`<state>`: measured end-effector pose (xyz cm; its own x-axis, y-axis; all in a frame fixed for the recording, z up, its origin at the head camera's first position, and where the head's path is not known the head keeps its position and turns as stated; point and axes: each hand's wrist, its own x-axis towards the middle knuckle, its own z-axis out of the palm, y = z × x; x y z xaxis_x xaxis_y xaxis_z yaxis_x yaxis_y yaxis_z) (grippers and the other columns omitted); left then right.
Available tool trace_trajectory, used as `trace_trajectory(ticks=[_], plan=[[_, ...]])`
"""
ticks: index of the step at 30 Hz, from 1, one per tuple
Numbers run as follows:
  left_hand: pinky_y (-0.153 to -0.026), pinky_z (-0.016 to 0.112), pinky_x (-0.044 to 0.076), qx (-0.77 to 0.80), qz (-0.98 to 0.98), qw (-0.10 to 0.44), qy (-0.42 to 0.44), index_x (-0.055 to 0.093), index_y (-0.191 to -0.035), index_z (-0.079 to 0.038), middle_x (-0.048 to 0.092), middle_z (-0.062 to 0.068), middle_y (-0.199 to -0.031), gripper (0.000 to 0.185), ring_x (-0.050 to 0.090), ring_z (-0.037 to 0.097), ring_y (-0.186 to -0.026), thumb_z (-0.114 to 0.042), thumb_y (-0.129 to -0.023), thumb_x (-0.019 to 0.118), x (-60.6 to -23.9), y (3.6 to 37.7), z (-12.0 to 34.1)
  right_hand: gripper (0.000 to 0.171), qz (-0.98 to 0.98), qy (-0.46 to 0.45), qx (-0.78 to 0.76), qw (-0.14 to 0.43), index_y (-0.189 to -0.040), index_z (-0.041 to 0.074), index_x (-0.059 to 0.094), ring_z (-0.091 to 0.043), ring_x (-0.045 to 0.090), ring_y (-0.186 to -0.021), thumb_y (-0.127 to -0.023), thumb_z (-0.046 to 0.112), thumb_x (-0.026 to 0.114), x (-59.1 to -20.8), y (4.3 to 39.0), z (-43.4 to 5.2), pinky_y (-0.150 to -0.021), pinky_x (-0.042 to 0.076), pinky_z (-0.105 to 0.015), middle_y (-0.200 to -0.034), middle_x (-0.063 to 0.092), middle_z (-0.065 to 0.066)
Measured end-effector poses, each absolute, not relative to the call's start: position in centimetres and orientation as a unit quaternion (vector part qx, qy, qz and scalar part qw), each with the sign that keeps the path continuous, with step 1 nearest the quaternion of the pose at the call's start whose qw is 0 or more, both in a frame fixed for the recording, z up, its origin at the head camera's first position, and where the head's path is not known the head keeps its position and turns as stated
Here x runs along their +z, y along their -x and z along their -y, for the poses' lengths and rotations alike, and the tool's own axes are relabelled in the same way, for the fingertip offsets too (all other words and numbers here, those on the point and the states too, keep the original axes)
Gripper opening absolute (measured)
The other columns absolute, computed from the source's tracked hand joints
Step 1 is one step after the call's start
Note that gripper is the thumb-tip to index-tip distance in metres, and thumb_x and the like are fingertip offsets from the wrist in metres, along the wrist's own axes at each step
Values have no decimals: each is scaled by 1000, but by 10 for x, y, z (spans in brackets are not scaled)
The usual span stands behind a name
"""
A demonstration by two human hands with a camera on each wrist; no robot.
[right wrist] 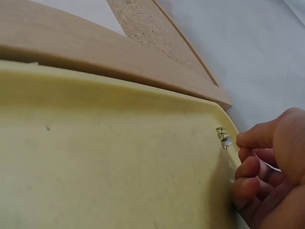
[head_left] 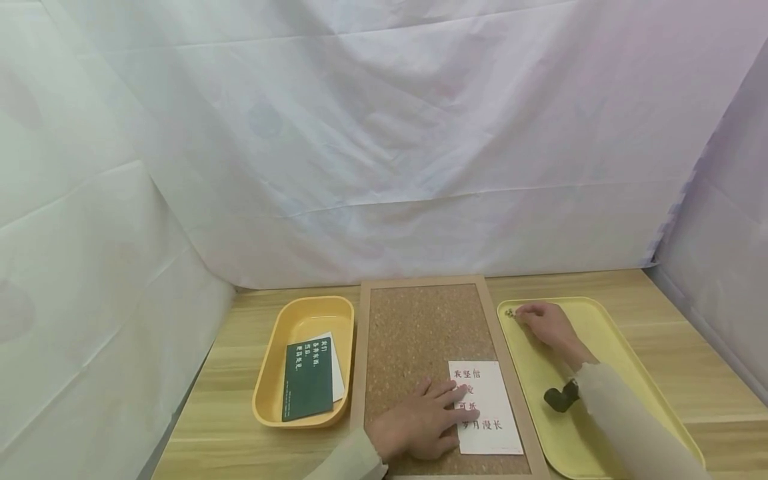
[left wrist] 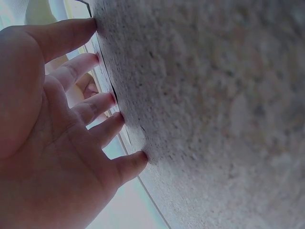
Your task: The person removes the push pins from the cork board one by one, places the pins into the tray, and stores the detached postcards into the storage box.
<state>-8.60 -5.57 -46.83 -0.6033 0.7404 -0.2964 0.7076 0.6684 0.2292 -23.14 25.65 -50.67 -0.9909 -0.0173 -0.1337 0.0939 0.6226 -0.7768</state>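
Two hands busy, doing different jobs. Left hand (head_left: pixel 420 423) flat on the cork board (head_left: pixel 414 333), fingers straight and spread, tips pressing the white card (head_left: pixel 489 417) down at its left edge — presumably to stop it sliding around on the cork. Nothing clutched in that grip, just weight. Right hand (head_left: pixel 549 327) up at the far-left corner of the shallow yellow tray (head_left: pixel 624 360), fingers curled, tips right at the little pushpins (right wrist: pixel 223 137) — touching or a hair short, can't tell. Pins parked beside the board, so an easy reach. Green card (head_left: pixel 308 389) waiting in the deeper yellow bin (head_left: pixel 270 373) on the worktop (head_left: pixel 690 360), other side.
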Motion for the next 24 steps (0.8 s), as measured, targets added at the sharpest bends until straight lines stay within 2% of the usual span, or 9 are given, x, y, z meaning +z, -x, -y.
trace_trajectory(ticks=[2, 6, 8, 11, 14, 20, 24], plan=[[-121, 46, 24, 46, -894, 187, -404, 36, -150, -46, 22, -13, -163, 49, 16, 9, -151, -42, -103, 47, -468, 86, 56, 32, -902, -13, -428, 66, -115, -3, 67, -12, 49, -52, -100, 22, 54, -505, 228, -256, -47, 44, -28, -98, 69, -15], [-121, 46, 24, 46, -892, 187, -408, 36, -151, -45, 22, -12, -163, 49, 16, 10, -151, -42, -103, 47, -469, 86, 56, 30, -916, 13, -398, 48, -112, -1, 69, -18, 58, -75, -100, 22, 54, -501, 222, -256, -63, 46, -27, -111, 69, -22], [-121, 45, 24, 46, -892, 188, -408, 36, -151, -45, 22, -11, -163, 50, 16, 10, -151, -42, -103, 48, -469, 86, 56, 30, -919, 22, -392, 43, -112, -2, 69, -19, 59, -81, -101, 22, 54, -499, 220, -256, -66, 46, -27, -108, 69, -22], [-121, 45, 25, 46, -893, 189, -407, 36, -150, -46, 22, -12, -163, 49, 16, 10, -151, -42, -103, 48, -469, 86, 57, 30, -916, 22, -398, 52, -114, -3, 68, -15, 56, -69, -101, 21, 53, -497, 217, -255, -59, 46, -26, -86, 67, -14], [-121, 45, 25, 47, -893, 189, -406, 36, -150, -46, 22, -12, -163, 49, 16, 9, -151, -42, -102, 48, -469, 86, 56, 29, -909, 24, -410, 66, -114, -4, 67, -11, 49, -55, -101, 18, 54, -495, 213, -254, -49, 44, -26, -67, 57, -5], [-120, 46, 26, 50, -892, 189, -407, 36, -150, -45, 23, -11, -163, 50, 17, 10, -151, -41, -102, 48, -469, 86, 57, 27, -899, 48, -427, 82, -114, -4, 67, -11, 47, -51, -100, 16, 57, -490, 203, -249, -47, 43, -26, -66, 57, -5], [-120, 46, 26, 50, -893, 183, -408, 37, -150, -44, 24, -10, -163, 50, 18, 11, -151, -41, -102, 49, -469, 86, 57, 24, -880, 78, -456, 103, -114, -2, 67, -8, 46, -50, -99, 15, 59, -490, 198, -247, -46, 42, -24, -76, 63, -9]])
